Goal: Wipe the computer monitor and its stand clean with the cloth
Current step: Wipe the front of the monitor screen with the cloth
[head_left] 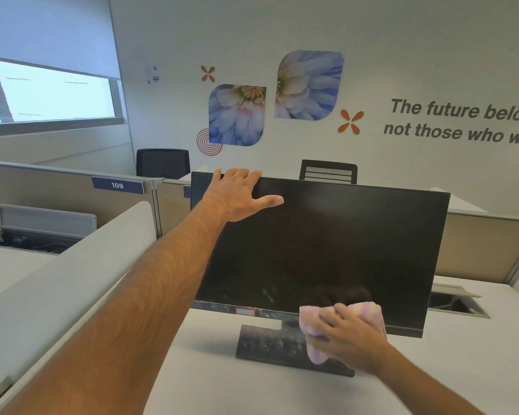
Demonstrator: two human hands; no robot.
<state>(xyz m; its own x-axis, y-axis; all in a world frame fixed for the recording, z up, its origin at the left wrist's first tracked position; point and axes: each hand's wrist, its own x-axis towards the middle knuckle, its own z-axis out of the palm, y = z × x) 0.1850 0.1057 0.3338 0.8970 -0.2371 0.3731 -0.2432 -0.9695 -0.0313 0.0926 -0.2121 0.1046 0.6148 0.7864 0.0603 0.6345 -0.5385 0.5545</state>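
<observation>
The monitor's (327,244) top edge is gripped by the left hand (237,194); below the screen, the cloth (342,327) is clutched in the right hand (346,339).

Two bare forearms and hands, no sleeves.
The left hand (237,194) and right hand (346,336) wear no rings, watch or gloves; forearms show fine hair.
</observation>
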